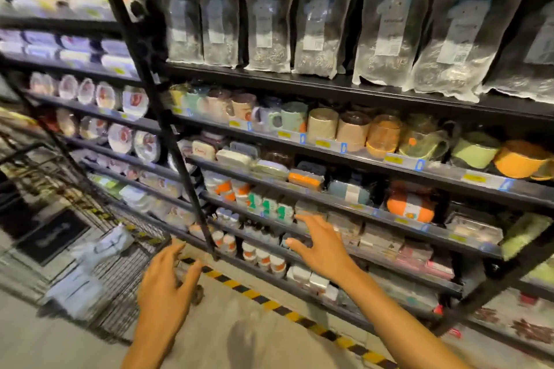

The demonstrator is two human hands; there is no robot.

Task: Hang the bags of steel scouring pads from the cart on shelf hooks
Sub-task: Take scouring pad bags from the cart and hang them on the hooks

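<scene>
Motion blur softens the whole view; both forearms are cut off at the lower edge. Left hand point(168, 284) and right hand point(320, 246): each grip spread, fingers apart, holding nothing. Clear plastic bags of grey steel scouring pads point(389, 27) hang along the top shelf row; pale bags point(90, 252), probably more of them, lie in the black wire cart point(129, 269) at lower left.

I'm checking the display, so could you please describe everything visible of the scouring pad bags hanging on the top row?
The scouring pad bags hang side by side in one row at the top of the black shelving, above the mugs. Each is a clear glossy pouch with a teal header, a pale central label and grey wire bunched at the bottom.
</scene>
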